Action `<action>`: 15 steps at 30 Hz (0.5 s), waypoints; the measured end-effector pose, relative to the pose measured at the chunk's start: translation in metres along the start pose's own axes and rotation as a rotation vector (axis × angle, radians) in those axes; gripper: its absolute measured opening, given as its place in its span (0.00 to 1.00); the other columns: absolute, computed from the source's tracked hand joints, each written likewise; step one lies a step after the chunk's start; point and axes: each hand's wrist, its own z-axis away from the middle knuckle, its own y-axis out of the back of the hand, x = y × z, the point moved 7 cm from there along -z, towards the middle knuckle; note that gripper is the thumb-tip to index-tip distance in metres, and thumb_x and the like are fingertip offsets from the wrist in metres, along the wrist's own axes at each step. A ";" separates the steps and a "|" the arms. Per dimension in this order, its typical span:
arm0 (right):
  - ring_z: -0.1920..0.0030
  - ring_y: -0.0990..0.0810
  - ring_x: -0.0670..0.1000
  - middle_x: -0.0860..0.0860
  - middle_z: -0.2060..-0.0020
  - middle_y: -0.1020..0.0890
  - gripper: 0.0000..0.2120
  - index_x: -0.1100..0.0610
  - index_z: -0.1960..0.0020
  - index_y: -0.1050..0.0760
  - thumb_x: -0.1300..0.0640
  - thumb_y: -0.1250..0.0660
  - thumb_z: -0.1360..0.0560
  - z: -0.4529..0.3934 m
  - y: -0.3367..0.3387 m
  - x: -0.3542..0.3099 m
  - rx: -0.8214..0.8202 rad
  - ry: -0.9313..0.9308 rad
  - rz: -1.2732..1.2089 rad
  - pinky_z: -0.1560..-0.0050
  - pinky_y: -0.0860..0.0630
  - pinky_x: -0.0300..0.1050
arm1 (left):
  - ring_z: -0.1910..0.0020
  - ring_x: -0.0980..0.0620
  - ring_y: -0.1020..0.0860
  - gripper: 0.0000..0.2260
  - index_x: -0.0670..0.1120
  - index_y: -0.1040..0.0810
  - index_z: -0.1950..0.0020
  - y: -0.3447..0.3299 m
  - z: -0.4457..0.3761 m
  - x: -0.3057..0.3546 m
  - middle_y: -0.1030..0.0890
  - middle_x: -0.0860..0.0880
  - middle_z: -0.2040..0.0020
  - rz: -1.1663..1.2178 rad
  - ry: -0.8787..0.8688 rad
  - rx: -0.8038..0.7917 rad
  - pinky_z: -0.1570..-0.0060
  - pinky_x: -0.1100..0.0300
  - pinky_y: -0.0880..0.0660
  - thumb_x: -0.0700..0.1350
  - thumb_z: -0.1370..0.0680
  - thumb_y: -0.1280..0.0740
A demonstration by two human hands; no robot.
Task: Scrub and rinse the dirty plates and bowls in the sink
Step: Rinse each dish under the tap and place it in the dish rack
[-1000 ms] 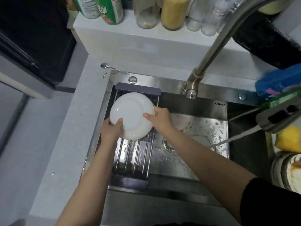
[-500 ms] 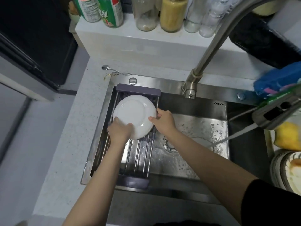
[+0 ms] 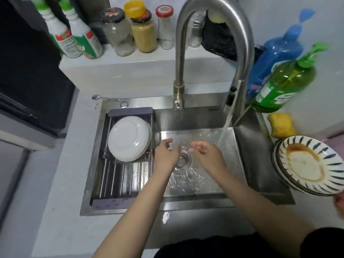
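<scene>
White plates (image 3: 128, 138) lean stacked in the drying rack (image 3: 119, 183) at the left side of the steel sink (image 3: 249, 151). My left hand (image 3: 166, 155) and my right hand (image 3: 208, 155) hover empty over the drain (image 3: 183, 161), fingers loosely curled, apart from each other. Water runs from the faucet (image 3: 240, 58) into the basin just right of my right hand. A stack of dirty striped bowls (image 3: 309, 164) with brown residue sits on the counter at the right.
A yellow sponge (image 3: 281, 127), a green soap bottle (image 3: 286, 82) and a blue bottle (image 3: 277, 51) stand right of the faucet. Jars and bottles (image 3: 143, 32) line the back ledge. A spoon (image 3: 104, 98) lies behind the sink's left corner.
Both hands let go of the white plate, now resting in the rack, and moved right over the drain. The view shifted right, showing the dirty bowls.
</scene>
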 end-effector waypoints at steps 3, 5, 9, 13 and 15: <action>0.54 0.22 0.44 0.49 0.50 0.18 0.07 0.51 0.48 0.20 0.58 0.30 0.26 0.015 0.050 0.027 0.116 -0.013 0.006 0.55 0.29 0.30 | 0.44 0.45 0.22 0.14 0.45 0.25 0.37 -0.049 0.023 0.016 0.21 0.46 0.45 -0.011 -0.023 -0.073 0.40 0.54 0.27 0.42 0.24 0.33; 0.55 0.21 0.45 0.51 0.49 0.19 0.07 0.49 0.48 0.21 0.57 0.30 0.26 0.021 0.075 0.040 0.172 -0.023 0.016 0.54 0.28 0.33 | 0.48 0.45 0.21 0.13 0.45 0.24 0.39 -0.075 0.032 0.023 0.20 0.46 0.47 -0.013 -0.037 -0.105 0.42 0.54 0.26 0.42 0.24 0.33; 0.52 0.21 0.47 0.50 0.49 0.19 0.11 0.55 0.43 0.20 0.58 0.32 0.25 0.045 0.141 0.066 0.282 -0.049 0.037 0.53 0.26 0.38 | 0.56 0.50 0.24 0.08 0.44 0.23 0.44 -0.142 0.062 0.043 0.21 0.46 0.54 -0.014 -0.080 -0.214 0.51 0.58 0.27 0.40 0.23 0.34; 0.53 0.21 0.48 0.50 0.50 0.19 0.11 0.54 0.43 0.20 0.57 0.32 0.25 0.063 0.192 0.093 0.386 -0.086 0.073 0.52 0.25 0.39 | 0.57 0.49 0.24 0.05 0.44 0.22 0.47 -0.199 0.082 0.051 0.20 0.45 0.54 -0.031 -0.089 -0.316 0.47 0.55 0.25 0.40 0.23 0.34; 0.53 0.21 0.48 0.52 0.49 0.20 0.10 0.54 0.44 0.20 0.56 0.32 0.25 0.074 0.225 0.116 0.457 -0.120 0.104 0.50 0.25 0.43 | 0.56 0.47 0.22 0.01 0.46 0.23 0.53 -0.234 0.094 0.054 0.19 0.43 0.53 -0.059 -0.093 -0.350 0.45 0.52 0.24 0.41 0.23 0.33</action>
